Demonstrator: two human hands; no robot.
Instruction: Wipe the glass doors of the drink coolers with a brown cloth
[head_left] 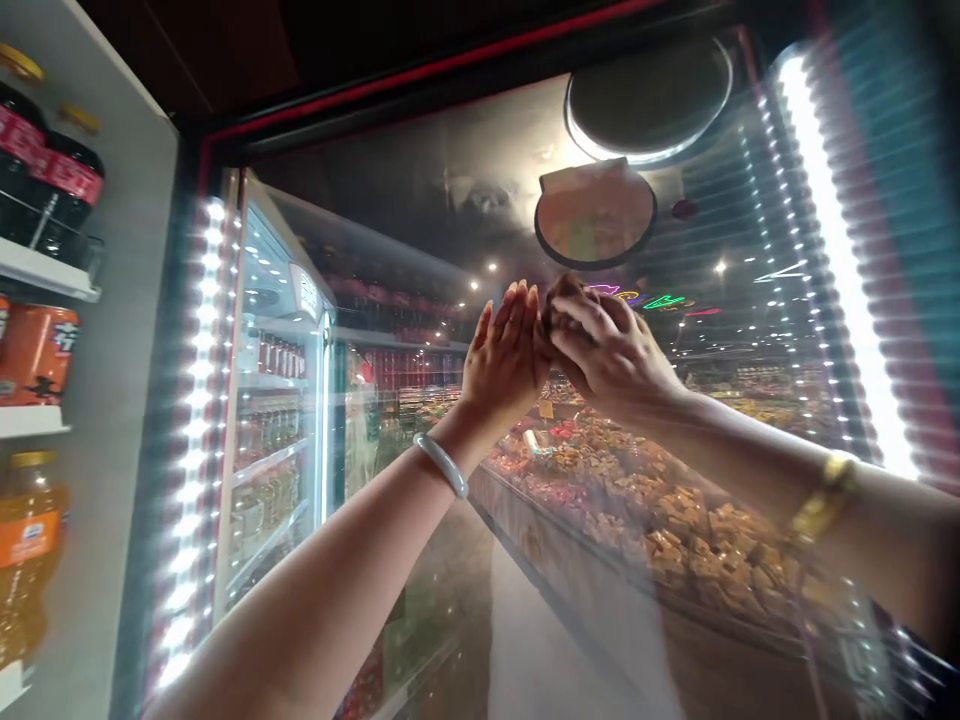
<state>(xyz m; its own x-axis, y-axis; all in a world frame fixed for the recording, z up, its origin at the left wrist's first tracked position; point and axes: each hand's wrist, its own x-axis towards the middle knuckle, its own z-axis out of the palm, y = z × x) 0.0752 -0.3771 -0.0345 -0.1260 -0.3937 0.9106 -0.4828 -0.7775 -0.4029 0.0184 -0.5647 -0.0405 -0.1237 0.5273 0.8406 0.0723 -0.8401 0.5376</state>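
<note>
A glass cooler door (420, 250) fills the middle of the head view. My left hand (506, 360), with a pale bangle (441, 466) at the wrist, lies against the glass with its fingers stretched upward. Just right of it, my right hand (604, 345) is at the same pane with bent fingers, slightly blurred. Something dark brown shows beneath those fingers; I cannot make out whether it is a cloth or a reflection. A gold-coloured band (825, 497) is on my right wrist.
Shelves at the left hold dark bottles (64, 185), an orange can (39, 355) and an orange drink bottle (28, 560). Bright light strips (847, 265) run along both sides of the door. A round sticker (596, 215) is on the glass. Heaped goods and another cooler appear in the pane.
</note>
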